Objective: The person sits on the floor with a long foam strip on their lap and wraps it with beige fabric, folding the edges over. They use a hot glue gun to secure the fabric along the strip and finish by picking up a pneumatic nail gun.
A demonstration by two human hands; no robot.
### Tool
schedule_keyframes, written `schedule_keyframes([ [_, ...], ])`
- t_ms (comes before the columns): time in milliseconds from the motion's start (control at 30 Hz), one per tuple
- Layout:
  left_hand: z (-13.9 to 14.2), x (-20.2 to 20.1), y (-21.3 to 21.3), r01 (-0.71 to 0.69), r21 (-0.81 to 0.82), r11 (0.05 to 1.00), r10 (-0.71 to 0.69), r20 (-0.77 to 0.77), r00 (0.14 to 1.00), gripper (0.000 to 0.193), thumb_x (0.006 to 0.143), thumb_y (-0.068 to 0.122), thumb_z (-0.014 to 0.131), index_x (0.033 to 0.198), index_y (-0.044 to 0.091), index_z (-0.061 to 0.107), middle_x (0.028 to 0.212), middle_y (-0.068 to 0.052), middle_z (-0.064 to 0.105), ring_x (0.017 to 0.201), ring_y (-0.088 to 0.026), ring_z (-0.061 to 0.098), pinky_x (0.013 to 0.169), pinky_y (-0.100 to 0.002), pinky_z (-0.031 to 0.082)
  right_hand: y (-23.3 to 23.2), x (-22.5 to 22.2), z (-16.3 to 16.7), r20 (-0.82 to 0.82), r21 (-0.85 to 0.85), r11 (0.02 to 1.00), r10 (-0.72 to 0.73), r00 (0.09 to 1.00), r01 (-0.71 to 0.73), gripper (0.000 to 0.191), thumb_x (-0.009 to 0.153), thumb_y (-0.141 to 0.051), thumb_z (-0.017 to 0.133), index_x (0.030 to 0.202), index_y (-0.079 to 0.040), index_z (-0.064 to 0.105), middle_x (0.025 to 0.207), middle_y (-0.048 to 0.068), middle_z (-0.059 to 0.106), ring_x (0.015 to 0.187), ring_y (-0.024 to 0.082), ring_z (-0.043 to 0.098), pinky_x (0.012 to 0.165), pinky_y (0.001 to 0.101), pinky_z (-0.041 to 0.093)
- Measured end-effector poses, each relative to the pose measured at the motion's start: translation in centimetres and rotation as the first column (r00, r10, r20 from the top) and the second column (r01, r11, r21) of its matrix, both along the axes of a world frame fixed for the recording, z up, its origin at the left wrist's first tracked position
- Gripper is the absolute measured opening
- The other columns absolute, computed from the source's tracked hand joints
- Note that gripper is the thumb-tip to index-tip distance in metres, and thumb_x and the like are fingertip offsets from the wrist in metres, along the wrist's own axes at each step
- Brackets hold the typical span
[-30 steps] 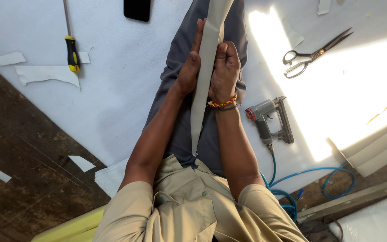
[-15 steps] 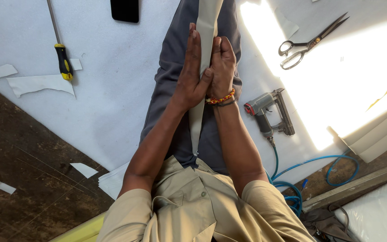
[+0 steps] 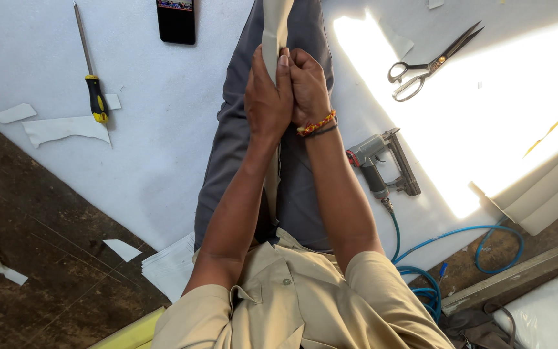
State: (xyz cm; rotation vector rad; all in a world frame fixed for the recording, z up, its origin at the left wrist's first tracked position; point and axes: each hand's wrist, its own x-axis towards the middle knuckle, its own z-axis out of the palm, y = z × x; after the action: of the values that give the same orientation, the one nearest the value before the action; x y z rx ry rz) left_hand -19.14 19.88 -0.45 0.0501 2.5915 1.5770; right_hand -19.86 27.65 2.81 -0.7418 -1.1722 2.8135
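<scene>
Beige strip (image 3: pixel 274 26) of some stiff-looking material is running straight up the middle of the view, right along the person's lap and over the grey trousers (image 3: pixel 234 142). Both hands are gripping it at the same spot: the left hand (image 3: pixel 267 97) is wrapping around it from one side and the right hand (image 3: pixel 308 87), the one with the orange bead bracelet (image 3: pixel 316 124), is pressing in from the other, so the strip is getting sandwiched between the two palms. Its upper end is sticking out above the fingers and going off the top edge, while the lower part is hanging down between the forearms toward the tan shirt (image 3: pixel 292 304). Can't quite tell if it's leather or vinyl, the shade there is making it hard to read.

Everything else is just lying around on the white sheet (image 3: pixel 150 129): scissors (image 3: pixel 431 64) well off beyond the right hand in the sunlit patch, a pneumatic stapler (image 3: pixel 382 165) near the right forearm with its blue hose (image 3: pixel 460 232) curling away, a yellow-and-black screwdriver (image 3: pixel 92 77) and a black phone (image 3: pixel 176 21) out past the left hand.
</scene>
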Motion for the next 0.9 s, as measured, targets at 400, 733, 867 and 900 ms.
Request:
schedule_keyframes([
  [400, -1.7, -0.1, -0.1, 0.018, 0.038, 0.999, -0.02, 0.036, 0.999, 0.035, 0.108, 0.027, 0.055, 0.135, 0.005, 0.052, 0.093, -0.01, 0.076, 0.081, -0.018, 0.08, 0.07, -0.034, 0.064, 10.6, 23.6, -2.4, 0.374, 0.908, -0.145, -0.141, 0.917, -0.393, 0.033, 0.096, -0.024, 0.079, 0.102, 0.0, 0.058, 0.103, 0.016, 0.06, 0.097, 0.033, 0.065, 0.085, 0.0461, 0.052],
  [733, -1.9, 0.3, -1.6, 0.098, 0.198, 0.975, -0.112, 0.06, 0.992, 0.034, 0.106, 0.025, 0.063, 0.134, 0.006, 0.059, 0.099, -0.005, 0.076, 0.081, -0.011, 0.076, 0.069, -0.029, 0.063, 11.9, 28.6, -6.8, 0.552, 0.796, -0.213, -0.131, 0.824, -0.567, 0.049, 0.08, -0.019, 0.084, 0.116, 0.002, 0.058, 0.111, 0.02, 0.062, 0.102, 0.041, 0.061, 0.091, 0.0497, 0.05],
  [867, -2.4, 0.2, -2.4, 0.151, 0.428, 0.891, -0.197, 0.064, 0.978, 0.034, 0.107, 0.02, 0.067, 0.136, 0.003, 0.06, 0.109, -0.005, 0.072, 0.088, -0.009, 0.071, 0.073, -0.027, 0.061, 15.3, 28.2, -5.3, 0.653, 0.733, -0.06, -0.216, 0.726, -0.677, 0.041, 0.077, -0.014, 0.082, 0.11, -0.001, 0.061, 0.101, 0.02, 0.068, 0.094, 0.041, 0.066, 0.083, 0.0506, 0.052],
  [900, -2.7, 0.2, -2.4, 0.176, 0.485, 0.857, -0.227, 0.048, 0.973, 0.035, 0.108, 0.019, 0.068, 0.137, 0.003, 0.061, 0.111, -0.005, 0.072, 0.09, -0.009, 0.07, 0.075, -0.027, 0.061, 16.2, 27.9, -4.1, 0.577, 0.81, -0.014, -0.157, 0.802, -0.586, 0.04, 0.079, -0.014, 0.08, 0.113, -0.002, 0.063, 0.099, 0.019, 0.07, 0.092, 0.039, 0.068, 0.082, 0.0475, 0.054],
])
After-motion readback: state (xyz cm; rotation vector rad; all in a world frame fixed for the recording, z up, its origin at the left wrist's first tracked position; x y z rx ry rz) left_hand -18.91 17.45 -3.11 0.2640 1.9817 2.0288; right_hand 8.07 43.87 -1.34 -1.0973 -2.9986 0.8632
